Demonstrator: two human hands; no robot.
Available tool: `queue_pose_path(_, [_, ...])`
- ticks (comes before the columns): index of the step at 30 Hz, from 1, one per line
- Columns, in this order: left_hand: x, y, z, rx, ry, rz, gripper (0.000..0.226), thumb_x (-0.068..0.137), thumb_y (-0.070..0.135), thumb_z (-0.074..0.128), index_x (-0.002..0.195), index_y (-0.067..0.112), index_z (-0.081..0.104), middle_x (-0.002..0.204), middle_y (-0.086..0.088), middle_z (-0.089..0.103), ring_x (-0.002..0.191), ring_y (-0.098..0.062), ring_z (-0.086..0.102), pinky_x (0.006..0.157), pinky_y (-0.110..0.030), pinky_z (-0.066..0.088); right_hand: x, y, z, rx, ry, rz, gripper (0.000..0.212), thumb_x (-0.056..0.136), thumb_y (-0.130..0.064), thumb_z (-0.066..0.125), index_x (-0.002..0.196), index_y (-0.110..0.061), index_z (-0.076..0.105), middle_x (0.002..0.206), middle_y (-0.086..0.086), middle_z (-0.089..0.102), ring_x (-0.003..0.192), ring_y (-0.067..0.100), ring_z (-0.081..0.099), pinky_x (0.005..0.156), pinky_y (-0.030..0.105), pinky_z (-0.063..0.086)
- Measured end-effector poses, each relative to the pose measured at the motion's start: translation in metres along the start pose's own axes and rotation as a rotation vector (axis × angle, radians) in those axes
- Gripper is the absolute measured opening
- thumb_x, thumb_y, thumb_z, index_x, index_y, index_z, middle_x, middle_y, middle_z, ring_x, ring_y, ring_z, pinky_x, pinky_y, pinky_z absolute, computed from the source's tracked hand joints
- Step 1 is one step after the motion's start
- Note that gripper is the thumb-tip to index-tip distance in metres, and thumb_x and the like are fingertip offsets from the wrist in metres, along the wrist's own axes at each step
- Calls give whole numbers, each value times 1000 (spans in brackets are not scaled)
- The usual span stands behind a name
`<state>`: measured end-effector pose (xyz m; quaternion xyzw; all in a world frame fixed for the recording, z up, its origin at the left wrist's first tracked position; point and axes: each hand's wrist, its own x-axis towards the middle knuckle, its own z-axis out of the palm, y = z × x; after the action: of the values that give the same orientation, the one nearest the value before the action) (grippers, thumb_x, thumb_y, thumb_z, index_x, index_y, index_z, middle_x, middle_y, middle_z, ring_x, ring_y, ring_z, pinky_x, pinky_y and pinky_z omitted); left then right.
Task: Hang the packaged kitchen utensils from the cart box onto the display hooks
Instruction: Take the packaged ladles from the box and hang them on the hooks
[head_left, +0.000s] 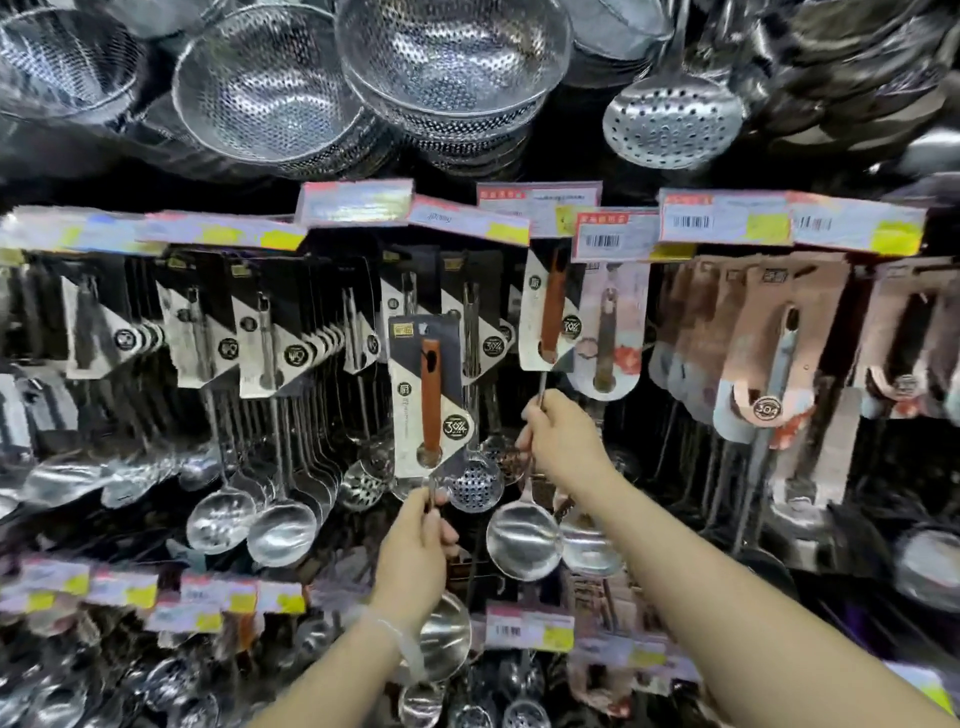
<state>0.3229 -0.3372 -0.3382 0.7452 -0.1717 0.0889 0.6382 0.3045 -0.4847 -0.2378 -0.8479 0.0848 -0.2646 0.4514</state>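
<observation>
My left hand (415, 551) grips the steel shaft of a packaged ladle (426, 395) with an orange-brown handle on a black and white card, held upright in front of the display. Its bowl (447, 636) hangs below my wrist. My right hand (558, 441) grips the shaft of a second, similar orange-handled ladle (551, 306). That card's top reaches up behind the price tags (613, 236), where the display hooks are hidden. The second ladle's bowl (524, 538) hangs beneath my right hand. The cart box is out of view.
Rows of carded ladles and skimmers (260, 332) hang left of centre, and pink-carded utensils (779, 353) hang to the right. Steel colander baskets (270, 83) and a large skimmer (672, 122) hang overhead. A lower row of tags (208, 597) and utensils sits below.
</observation>
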Motion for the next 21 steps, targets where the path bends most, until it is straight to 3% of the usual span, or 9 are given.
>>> queue_pose_path(5, [11, -10, -19, 3, -95, 21, 33, 97, 13, 33, 87, 39, 49, 70, -1, 56, 55, -1, 58, 58, -20, 43, -8, -5, 16, -25, 78, 74, 17, 94, -12, 36, 89, 0, 47, 93, 25, 64, 86, 39, 62, 81, 50, 50])
queue_pose_path(7, [14, -16, -23, -15, -116, 22, 31, 97, 12, 33, 88, 37, 49, 69, 0, 55, 53, 1, 58, 56, -17, 42, -10, -8, 22, -75, 116, 66, 18, 95, -15, 36, 89, -2, 47, 90, 22, 65, 85, 39, 62, 80, 50, 51])
queue_pose_path(11, [17, -22, -24, -79, -158, 24, 27, 97, 9, 32, 96, 27, 52, 67, 0, 53, 62, -12, 55, 57, -15, 46, -11, -13, 29, -187, 141, 64, 14, 96, -18, 35, 89, -10, 44, 93, 19, 65, 87, 37, 62, 82, 51, 50])
queue_pose_path(15, [21, -22, -20, -105, -204, 11, 32, 97, 10, 32, 86, 34, 50, 65, 3, 53, 58, -6, 56, 65, -23, 49, -11, -10, 30, -225, 162, 102, 16, 96, -21, 33, 89, -13, 44, 94, 17, 66, 89, 37, 62, 82, 52, 50])
queue_pose_path(21, [32, -20, -14, -120, -227, 15, 31, 97, 13, 33, 87, 36, 50, 67, 3, 56, 62, -11, 59, 62, -23, 44, -6, -12, 25, -118, 184, 113, 18, 95, -18, 36, 79, -14, 43, 91, 18, 65, 87, 38, 63, 82, 54, 51])
